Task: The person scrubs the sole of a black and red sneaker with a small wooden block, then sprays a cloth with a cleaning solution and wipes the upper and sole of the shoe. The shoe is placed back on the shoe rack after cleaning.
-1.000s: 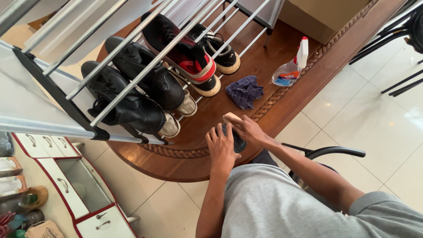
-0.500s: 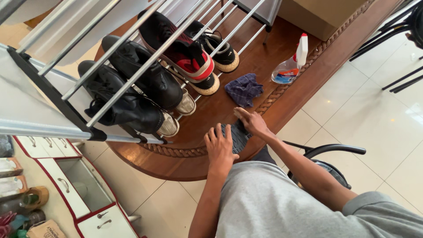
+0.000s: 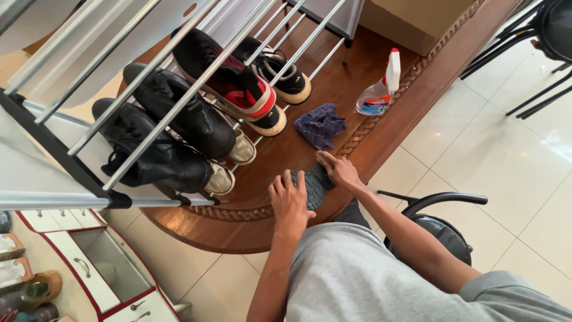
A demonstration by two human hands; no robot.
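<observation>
A dark shoe [image 3: 314,186] lies on the round wooden table [image 3: 250,214] near its front edge, treaded sole facing up. My left hand [image 3: 289,200] rests on the near end of the shoe with its fingers spread over the sole. At the far end, my right hand [image 3: 337,170] presses on the shoe with its fingers pointing left. Both hands hold the shoe against the tabletop.
A metal-bar shoe rack [image 3: 179,101] stands on the table with black shoes [image 3: 179,119] and a red-and-black sneaker [image 3: 238,89]. A blue checked cloth [image 3: 320,125] and a spray bottle [image 3: 378,92] lie beyond my hands. A black chair [image 3: 441,220] is under me.
The shoe has been turned so its treaded sole shows; a tan piece under my right hand is gone from sight. My right hand has flattened onto the shoe's far end.
</observation>
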